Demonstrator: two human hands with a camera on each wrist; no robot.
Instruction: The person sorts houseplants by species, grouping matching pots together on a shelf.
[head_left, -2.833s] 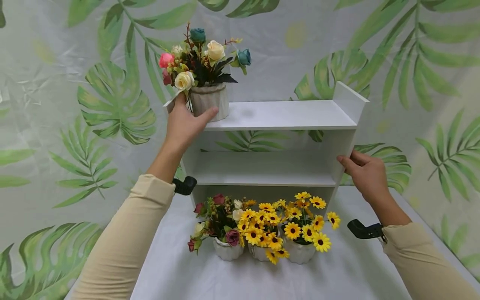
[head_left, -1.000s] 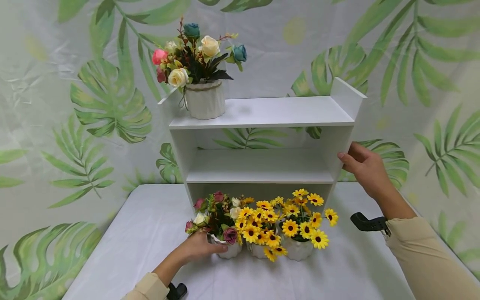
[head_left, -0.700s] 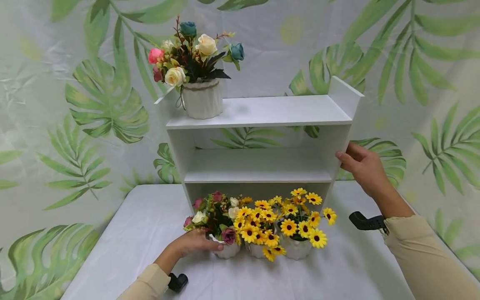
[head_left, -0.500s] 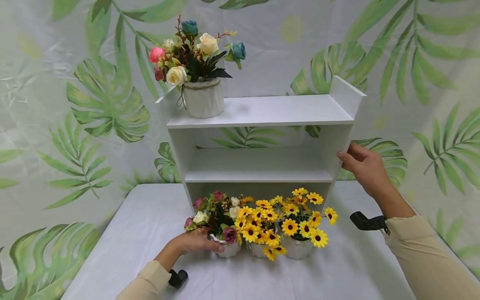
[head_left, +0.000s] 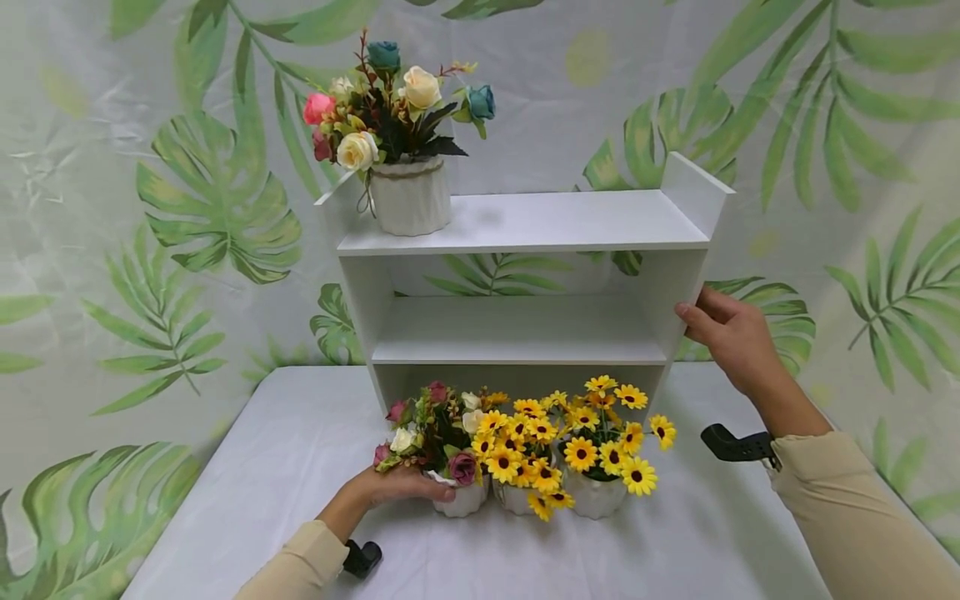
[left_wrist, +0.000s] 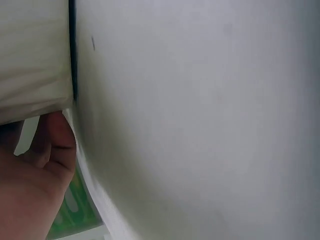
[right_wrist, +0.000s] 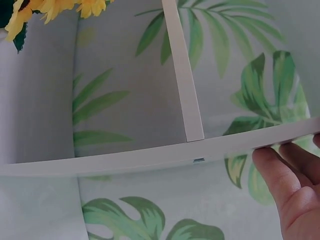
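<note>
Nearest are two beige sleeves: the left sleeve (head_left: 288, 567) running up to the left grip, the right sleeve (head_left: 847, 508) up to the right one, with a left mount (head_left: 362, 558) and a right mount (head_left: 735, 444), both black, at the wrists. The desk (head_left: 465, 567), white, spreads below and to either side of the left grip (head_left: 397, 489), which is curled round the rose pot (head_left: 462, 471). The thumb lies across the pot's near side, the fingers are bent about its left, partly hidden by flowers. The rose pot stands upright on the desk, purple and cream blooms just above that grip.

Right of the left grip, past the rose pot, comes the middle sunflower pot (head_left: 522, 473), blooms overlapping the roses; beside that, farther from the grip, is the right sunflower pot (head_left: 611, 458).

Beyond and well to the right, the right grip (head_left: 731, 337) pinches the right upright of the shelf (head_left: 517, 329), thumb at the front edge, about level with the middle board. How far the other fingers wrap I can't tell. The shelf, white, stands behind the three pots. High above the left grip, the mixed pot (head_left: 408, 171) sits at the top board's left end, well apart from either grip. Behind everything hangs a leafy cloth (head_left: 225, 196).
</note>
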